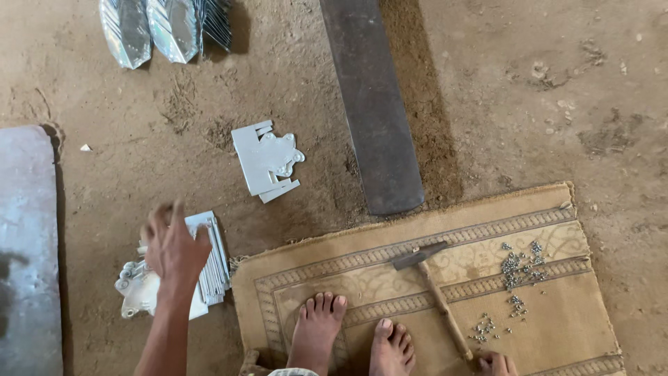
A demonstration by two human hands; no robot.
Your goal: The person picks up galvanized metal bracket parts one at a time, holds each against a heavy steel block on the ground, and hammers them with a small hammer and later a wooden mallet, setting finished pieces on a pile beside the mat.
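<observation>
1. I see a dirt floor [487, 83] with a tan mat [557, 327].
2. Left hand [174, 247] hovers spread open, empty, over the white metal plates [212, 268] (stacked).
3. Right hand [495, 363] rests at the hammer [435, 292] handle's end; I cannot tell its grip.

Bare forearm, bare hands [174, 247], bare feet, no sleeves in view

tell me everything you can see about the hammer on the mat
The hammer with a dark metal head and pale wooden handle lies flat on the tan patterned woven mat. Its head, at the upper left end, looks dull grey and wedge-shaped. The worn, slim handle runs diagonally down to the right, where the right hand at the frame's bottom edge meets its end. Small silver fasteners lie scattered to its right, apart from it.
</observation>
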